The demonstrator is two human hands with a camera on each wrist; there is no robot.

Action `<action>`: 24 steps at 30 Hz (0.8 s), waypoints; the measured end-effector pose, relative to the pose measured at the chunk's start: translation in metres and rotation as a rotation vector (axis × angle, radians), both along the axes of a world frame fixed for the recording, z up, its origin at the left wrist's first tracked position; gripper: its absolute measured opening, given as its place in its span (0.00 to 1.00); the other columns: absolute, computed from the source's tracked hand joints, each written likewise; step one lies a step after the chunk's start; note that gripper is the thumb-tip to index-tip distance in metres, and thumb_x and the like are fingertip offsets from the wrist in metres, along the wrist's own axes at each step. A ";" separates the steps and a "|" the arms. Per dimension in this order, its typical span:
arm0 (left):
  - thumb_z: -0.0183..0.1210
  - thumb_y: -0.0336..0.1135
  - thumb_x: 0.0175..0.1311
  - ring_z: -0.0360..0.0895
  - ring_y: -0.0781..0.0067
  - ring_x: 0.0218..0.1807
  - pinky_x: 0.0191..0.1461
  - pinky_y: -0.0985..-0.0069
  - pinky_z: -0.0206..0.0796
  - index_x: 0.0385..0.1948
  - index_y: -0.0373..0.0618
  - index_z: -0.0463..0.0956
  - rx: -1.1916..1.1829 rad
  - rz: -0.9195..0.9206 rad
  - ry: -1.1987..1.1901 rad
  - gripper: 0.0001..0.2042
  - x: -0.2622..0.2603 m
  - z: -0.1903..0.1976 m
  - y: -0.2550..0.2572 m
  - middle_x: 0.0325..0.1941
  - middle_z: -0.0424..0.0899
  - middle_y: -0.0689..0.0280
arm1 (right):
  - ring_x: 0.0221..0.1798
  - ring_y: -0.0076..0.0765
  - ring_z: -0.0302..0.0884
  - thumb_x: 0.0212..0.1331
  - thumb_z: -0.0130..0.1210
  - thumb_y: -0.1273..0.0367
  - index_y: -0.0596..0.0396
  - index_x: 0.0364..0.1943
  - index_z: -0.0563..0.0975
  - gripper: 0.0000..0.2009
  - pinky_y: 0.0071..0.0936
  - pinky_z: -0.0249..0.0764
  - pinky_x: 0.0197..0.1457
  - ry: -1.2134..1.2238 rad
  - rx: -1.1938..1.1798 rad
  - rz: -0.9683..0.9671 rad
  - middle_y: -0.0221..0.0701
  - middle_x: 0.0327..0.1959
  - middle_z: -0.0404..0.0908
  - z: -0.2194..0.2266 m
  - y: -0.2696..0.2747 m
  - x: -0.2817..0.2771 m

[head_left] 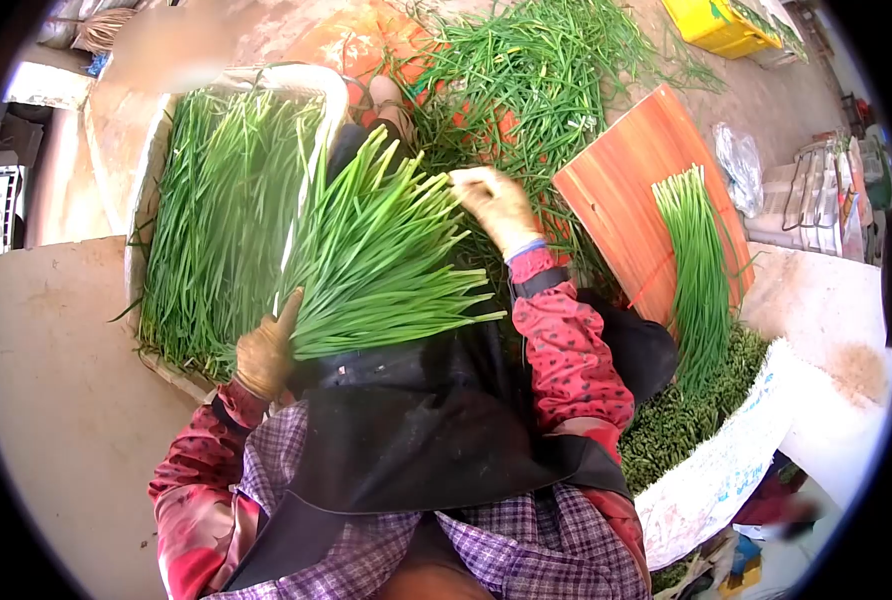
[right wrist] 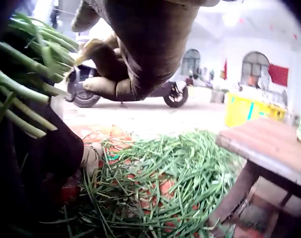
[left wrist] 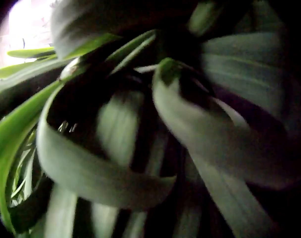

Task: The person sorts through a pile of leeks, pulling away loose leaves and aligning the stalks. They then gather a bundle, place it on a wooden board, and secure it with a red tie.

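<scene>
A fanned bunch of garlic chives (head_left: 376,265) lies across the person's lap, its pale stem ends pointing up and to the right. The left hand (head_left: 264,358) grips the leafy lower end, thumb laid over the leaves. Dark, bent leaves (left wrist: 101,173) fill the left wrist view, where that hand is hidden. At the stem ends, the right hand (head_left: 496,208) pinches a thin yellowish strip (right wrist: 88,49) between thumb and fingers, as the right wrist view shows. To the left, a white-rimmed basket (head_left: 334,92) holds more long chives (head_left: 231,200).
A wooden stool (head_left: 616,190) on the right carries a neat chive bundle (head_left: 701,245). Loose green leaves (head_left: 536,80) are heaped on the floor ahead. A white sack (head_left: 706,500) with green stalks lies at lower right. Farther off stand a yellow crate (right wrist: 252,109) and a scooter (right wrist: 175,94).
</scene>
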State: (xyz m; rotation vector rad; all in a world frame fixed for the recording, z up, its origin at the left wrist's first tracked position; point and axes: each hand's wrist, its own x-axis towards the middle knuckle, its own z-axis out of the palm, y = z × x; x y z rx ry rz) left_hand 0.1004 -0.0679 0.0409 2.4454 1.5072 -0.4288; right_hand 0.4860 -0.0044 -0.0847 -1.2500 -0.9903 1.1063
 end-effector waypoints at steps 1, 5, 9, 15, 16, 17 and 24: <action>0.58 0.26 0.48 0.78 0.50 0.25 0.28 0.57 0.70 0.71 0.65 0.55 -0.005 0.009 -0.003 0.42 0.002 0.000 0.000 0.29 0.76 0.52 | 0.34 0.29 0.78 0.53 0.67 0.61 0.50 0.38 0.82 0.12 0.26 0.75 0.42 -0.347 -0.035 0.054 0.28 0.32 0.81 0.022 -0.005 -0.005; 0.58 0.26 0.48 0.78 0.50 0.25 0.28 0.57 0.70 0.71 0.66 0.56 0.000 0.008 -0.013 0.42 -0.002 -0.001 0.000 0.30 0.77 0.52 | 0.35 0.42 0.78 0.52 0.66 0.61 0.45 0.33 0.81 0.09 0.36 0.75 0.40 -0.748 0.115 -0.030 0.31 0.28 0.79 0.010 -0.003 -0.016; 0.58 0.26 0.48 0.79 0.49 0.26 0.28 0.57 0.70 0.71 0.67 0.55 -0.007 0.005 -0.046 0.42 -0.004 -0.002 0.001 0.30 0.76 0.52 | 0.44 0.44 0.80 0.54 0.64 0.61 0.44 0.36 0.83 0.08 0.37 0.74 0.49 -0.807 0.131 -0.041 0.33 0.39 0.82 0.051 0.021 0.001; 0.59 0.23 0.44 0.77 0.49 0.27 0.29 0.58 0.68 0.72 0.65 0.55 -0.011 0.012 -0.048 0.46 -0.002 0.000 0.001 0.30 0.75 0.53 | 0.53 0.46 0.77 0.53 0.60 0.53 0.46 0.42 0.82 0.17 0.40 0.73 0.57 -0.926 0.023 0.376 0.38 0.48 0.82 0.027 0.060 -0.053; 0.59 0.22 0.43 0.76 0.48 0.27 0.29 0.58 0.67 0.72 0.65 0.55 -0.012 0.016 -0.055 0.47 -0.004 0.000 0.001 0.30 0.74 0.53 | 0.51 0.46 0.78 0.54 0.60 0.55 0.48 0.41 0.82 0.16 0.41 0.73 0.56 -0.943 0.041 0.370 0.39 0.45 0.82 0.020 0.064 -0.057; 0.58 0.20 0.40 0.75 0.48 0.27 0.29 0.59 0.68 0.72 0.64 0.55 -0.006 0.015 -0.035 0.48 -0.003 0.000 0.001 0.29 0.74 0.53 | 0.44 0.50 0.81 0.57 0.55 0.60 0.49 0.36 0.81 0.11 0.44 0.76 0.50 -1.012 0.139 0.334 0.40 0.38 0.83 0.006 0.066 -0.057; 0.59 0.21 0.41 0.76 0.48 0.27 0.31 0.58 0.69 0.72 0.64 0.55 -0.030 0.000 -0.069 0.47 -0.007 0.002 0.005 0.29 0.74 0.53 | 0.49 0.49 0.80 0.63 0.54 0.56 0.59 0.44 0.77 0.19 0.39 0.74 0.54 -0.857 -0.614 0.185 0.45 0.45 0.82 0.010 0.026 0.042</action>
